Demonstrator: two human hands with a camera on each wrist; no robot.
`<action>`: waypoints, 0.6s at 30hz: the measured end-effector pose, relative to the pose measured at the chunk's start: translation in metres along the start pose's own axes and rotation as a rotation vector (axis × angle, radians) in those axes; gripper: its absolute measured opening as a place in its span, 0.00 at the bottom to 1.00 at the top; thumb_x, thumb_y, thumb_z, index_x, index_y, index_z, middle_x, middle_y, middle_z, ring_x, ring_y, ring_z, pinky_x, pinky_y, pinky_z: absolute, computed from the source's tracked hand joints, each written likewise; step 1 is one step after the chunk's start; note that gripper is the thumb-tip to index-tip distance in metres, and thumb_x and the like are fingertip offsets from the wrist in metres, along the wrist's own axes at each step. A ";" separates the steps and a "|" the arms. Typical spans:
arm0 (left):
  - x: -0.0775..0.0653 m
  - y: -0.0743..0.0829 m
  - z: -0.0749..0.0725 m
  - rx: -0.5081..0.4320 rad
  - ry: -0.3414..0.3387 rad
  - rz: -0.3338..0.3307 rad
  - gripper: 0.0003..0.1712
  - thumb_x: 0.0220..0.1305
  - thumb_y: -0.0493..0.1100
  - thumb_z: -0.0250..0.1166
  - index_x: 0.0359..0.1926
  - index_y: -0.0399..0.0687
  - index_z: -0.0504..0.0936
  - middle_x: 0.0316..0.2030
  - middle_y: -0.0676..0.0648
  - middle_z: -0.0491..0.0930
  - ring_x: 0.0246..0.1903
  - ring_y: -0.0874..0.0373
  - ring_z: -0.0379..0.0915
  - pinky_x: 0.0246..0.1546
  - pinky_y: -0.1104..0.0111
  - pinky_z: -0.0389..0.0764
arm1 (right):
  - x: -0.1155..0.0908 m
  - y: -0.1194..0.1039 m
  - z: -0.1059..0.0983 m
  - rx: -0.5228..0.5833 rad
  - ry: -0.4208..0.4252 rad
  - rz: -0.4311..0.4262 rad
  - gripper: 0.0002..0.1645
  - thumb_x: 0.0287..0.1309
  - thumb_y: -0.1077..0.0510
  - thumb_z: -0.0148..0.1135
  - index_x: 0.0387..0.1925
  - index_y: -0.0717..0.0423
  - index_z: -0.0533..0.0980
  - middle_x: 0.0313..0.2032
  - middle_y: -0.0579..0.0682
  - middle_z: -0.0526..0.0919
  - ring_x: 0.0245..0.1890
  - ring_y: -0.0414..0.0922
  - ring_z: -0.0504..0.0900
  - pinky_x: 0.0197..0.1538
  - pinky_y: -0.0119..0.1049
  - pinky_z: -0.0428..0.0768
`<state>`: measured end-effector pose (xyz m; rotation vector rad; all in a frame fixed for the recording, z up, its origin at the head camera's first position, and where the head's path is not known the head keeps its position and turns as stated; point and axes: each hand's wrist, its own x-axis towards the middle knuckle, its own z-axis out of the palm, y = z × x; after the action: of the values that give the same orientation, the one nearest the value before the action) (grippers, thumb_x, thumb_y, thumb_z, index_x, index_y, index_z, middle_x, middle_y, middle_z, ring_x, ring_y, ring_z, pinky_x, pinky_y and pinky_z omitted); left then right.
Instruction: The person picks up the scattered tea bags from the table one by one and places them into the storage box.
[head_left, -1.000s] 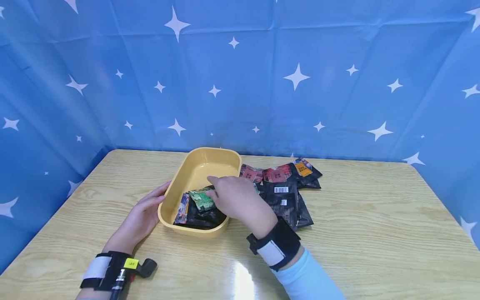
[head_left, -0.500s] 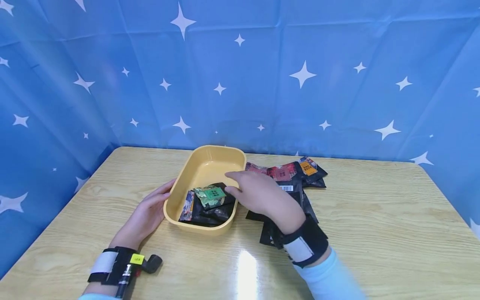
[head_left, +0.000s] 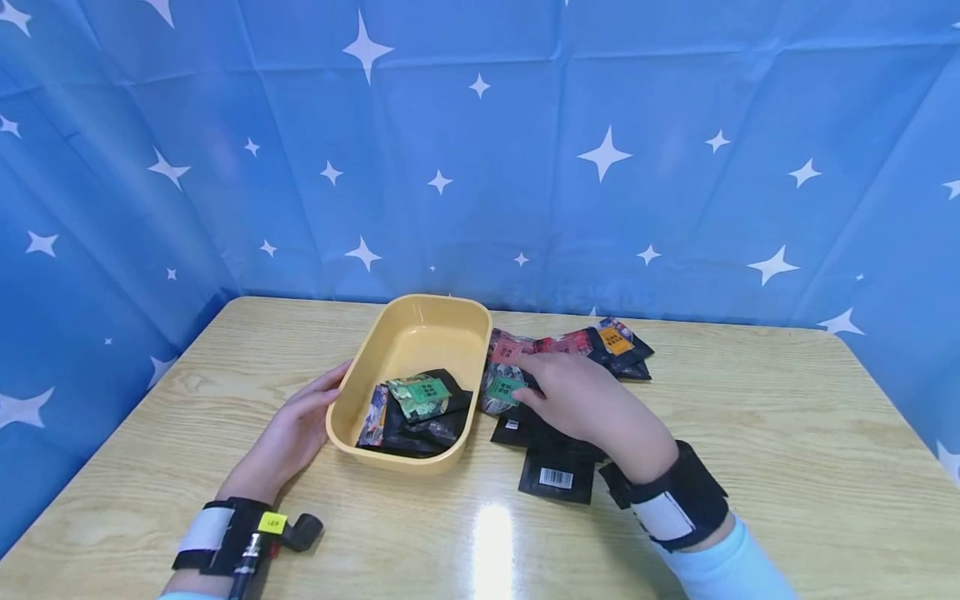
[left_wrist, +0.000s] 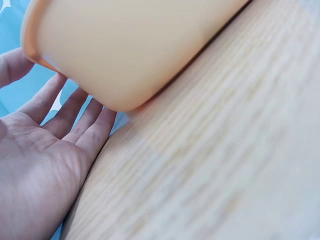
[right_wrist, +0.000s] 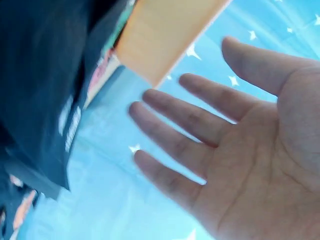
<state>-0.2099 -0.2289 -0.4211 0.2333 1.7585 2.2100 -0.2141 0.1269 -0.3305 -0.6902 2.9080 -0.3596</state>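
Note:
A yellow plastic bin (head_left: 442,333) stands left of centre, holding several black packets at its near end. On top there lies a packet with a green label (head_left: 422,393). My left hand (head_left: 294,427) rests against the bin's left side; the left wrist view shows its fingers (left_wrist: 62,117) extended to the wall. Over the pile right of the bin hovers my right hand (head_left: 596,404), its fingers spread and nothing held in the right wrist view. Beneath and beside it are a green-labelled packet (head_left: 501,388), a red-labelled packet (head_left: 507,348) and a black packet with a barcode (head_left: 557,481).
An orange-labelled packet (head_left: 617,340) lies at the pile's far right. Behind the wooden table (head_left: 787,433) hangs a blue cloth (head_left: 660,200) with white stars. Each wrist wears a black strap, the left one with a small camera (head_left: 302,533).
My right hand has moved right, away from over the bin to above the packet pile. The green-labelled packet in the bin has come into full view. My left hand stays at the bin.

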 end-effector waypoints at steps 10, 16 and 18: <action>-0.001 -0.002 -0.001 -0.035 -0.016 0.039 0.32 0.77 0.40 0.44 0.78 0.40 0.48 0.65 0.59 0.65 0.62 0.68 0.65 0.62 0.75 0.67 | -0.007 -0.003 0.001 -0.036 -0.142 0.107 0.25 0.61 0.42 0.67 0.46 0.59 0.83 0.39 0.53 0.85 0.39 0.49 0.83 0.45 0.45 0.81; 0.000 -0.001 0.000 -0.003 0.001 0.010 0.34 0.78 0.42 0.44 0.78 0.39 0.44 0.70 0.51 0.58 0.62 0.68 0.64 0.61 0.75 0.67 | -0.005 -0.006 0.010 -0.100 -0.212 0.159 0.31 0.45 0.40 0.78 0.44 0.57 0.83 0.35 0.48 0.84 0.33 0.45 0.78 0.43 0.45 0.78; 0.000 0.000 0.000 -0.001 0.002 0.005 0.35 0.78 0.42 0.44 0.78 0.38 0.43 0.71 0.49 0.56 0.62 0.68 0.64 0.61 0.74 0.68 | -0.006 -0.006 0.012 -0.110 -0.208 0.151 0.33 0.43 0.42 0.80 0.47 0.57 0.82 0.40 0.49 0.84 0.37 0.45 0.78 0.49 0.48 0.79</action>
<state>-0.2095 -0.2284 -0.4214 0.2355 1.7597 2.2148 -0.2045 0.1220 -0.3396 -0.4854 2.7739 -0.1046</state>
